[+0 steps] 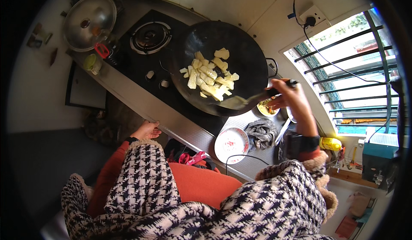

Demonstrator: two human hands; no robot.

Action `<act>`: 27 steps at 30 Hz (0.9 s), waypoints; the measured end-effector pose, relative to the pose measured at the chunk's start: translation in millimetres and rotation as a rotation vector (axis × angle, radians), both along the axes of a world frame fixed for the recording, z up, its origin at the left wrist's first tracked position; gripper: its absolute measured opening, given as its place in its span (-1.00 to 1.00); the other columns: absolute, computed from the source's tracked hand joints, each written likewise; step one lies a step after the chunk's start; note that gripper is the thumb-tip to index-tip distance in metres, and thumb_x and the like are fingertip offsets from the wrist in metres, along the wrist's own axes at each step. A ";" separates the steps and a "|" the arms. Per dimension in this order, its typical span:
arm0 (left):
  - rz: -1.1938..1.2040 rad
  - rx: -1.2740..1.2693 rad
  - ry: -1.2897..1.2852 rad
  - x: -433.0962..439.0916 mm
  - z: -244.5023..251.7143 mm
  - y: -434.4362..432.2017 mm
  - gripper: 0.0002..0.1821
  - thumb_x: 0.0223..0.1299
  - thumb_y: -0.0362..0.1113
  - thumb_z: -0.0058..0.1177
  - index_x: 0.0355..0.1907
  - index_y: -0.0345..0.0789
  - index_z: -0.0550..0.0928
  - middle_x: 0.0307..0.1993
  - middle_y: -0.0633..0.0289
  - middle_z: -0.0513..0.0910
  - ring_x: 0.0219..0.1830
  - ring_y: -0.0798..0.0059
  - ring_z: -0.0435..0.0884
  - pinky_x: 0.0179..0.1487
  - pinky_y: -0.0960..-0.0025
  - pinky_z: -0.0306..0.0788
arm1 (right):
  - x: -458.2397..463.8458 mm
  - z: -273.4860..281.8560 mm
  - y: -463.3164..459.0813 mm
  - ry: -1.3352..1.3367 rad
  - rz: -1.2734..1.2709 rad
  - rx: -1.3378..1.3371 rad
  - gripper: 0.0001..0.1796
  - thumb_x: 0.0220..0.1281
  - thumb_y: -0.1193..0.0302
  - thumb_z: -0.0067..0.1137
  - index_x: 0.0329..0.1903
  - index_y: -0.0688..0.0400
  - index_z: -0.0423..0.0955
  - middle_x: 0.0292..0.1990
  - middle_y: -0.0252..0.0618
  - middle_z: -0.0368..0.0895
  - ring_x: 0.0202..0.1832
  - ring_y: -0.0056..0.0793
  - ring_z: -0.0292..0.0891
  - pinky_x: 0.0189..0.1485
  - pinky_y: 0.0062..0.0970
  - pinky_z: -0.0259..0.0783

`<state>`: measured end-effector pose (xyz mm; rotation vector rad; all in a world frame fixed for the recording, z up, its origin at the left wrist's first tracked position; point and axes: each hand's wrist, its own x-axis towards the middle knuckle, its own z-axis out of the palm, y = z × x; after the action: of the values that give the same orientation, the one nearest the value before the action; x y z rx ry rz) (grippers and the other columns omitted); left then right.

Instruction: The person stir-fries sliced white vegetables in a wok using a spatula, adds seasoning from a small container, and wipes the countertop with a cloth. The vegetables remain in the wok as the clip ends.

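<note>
A large black wok (248, 60) sits on the right side of a black gas hob (141, 64). Pale slices of what looks like potato (209, 76) lie heaped in it. My right hand (286, 93) is closed around the dark handle of a metal wok spatula (236, 102). The spatula's blade rests low inside the wok, near its front rim, apart from most of the slices. My left hand (148, 130) hangs by the steel counter's front edge (154, 122), with nothing visible in it and its fingers loosely curled.
A white plate with red patterns (231, 145), a grey cloth (262, 132) and a bowl of food (268, 107) stand at the wok's front right. A second burner (150, 35) and a metal lid (90, 23) are at left. A barred window (354, 76) is at right.
</note>
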<state>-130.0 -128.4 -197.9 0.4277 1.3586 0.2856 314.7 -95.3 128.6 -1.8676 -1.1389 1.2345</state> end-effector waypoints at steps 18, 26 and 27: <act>-0.031 0.005 0.004 8.4 11.1 0.7 -0.71 0.34 -0.14 0.04 0.02 -0.14 0.40 -0.25 0.33 0.50 -0.32 0.47 0.60 -0.29 0.37 0.53 | -35.3 -106.8 30.5 0.521 -0.431 0.545 -0.71 0.33 0.33 0.11 -0.16 0.36 0.50 -0.13 -0.07 0.64 -0.32 -0.19 0.69 -0.27 -0.39 0.65; -0.041 0.028 -0.021 10.4 9.5 -5.2 -0.70 0.35 -0.16 0.03 0.05 -0.14 0.39 -0.19 0.35 0.48 -0.28 0.48 0.56 -0.23 0.39 0.48 | -42.1 -90.8 -62.7 -0.042 0.024 0.536 -0.85 0.31 0.54 0.06 -0.19 0.36 0.58 -0.33 -0.20 0.69 -0.44 -0.54 0.65 -0.38 -0.64 0.56; -0.036 0.012 -0.017 9.0 7.7 -4.8 -0.71 0.35 -0.14 0.03 0.04 -0.15 0.39 -0.21 0.35 0.48 -0.28 0.47 0.57 -0.24 0.38 0.50 | -37.8 -87.4 -64.5 -0.088 0.008 0.500 -0.84 0.32 0.52 0.05 -0.22 0.35 0.58 -0.35 -0.20 0.69 -0.48 -0.55 0.64 -0.43 -0.65 0.54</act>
<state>-121.0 -133.2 -190.2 0.4585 1.3323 0.2676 276.9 -159.9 41.2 -1.5457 -1.3553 0.7809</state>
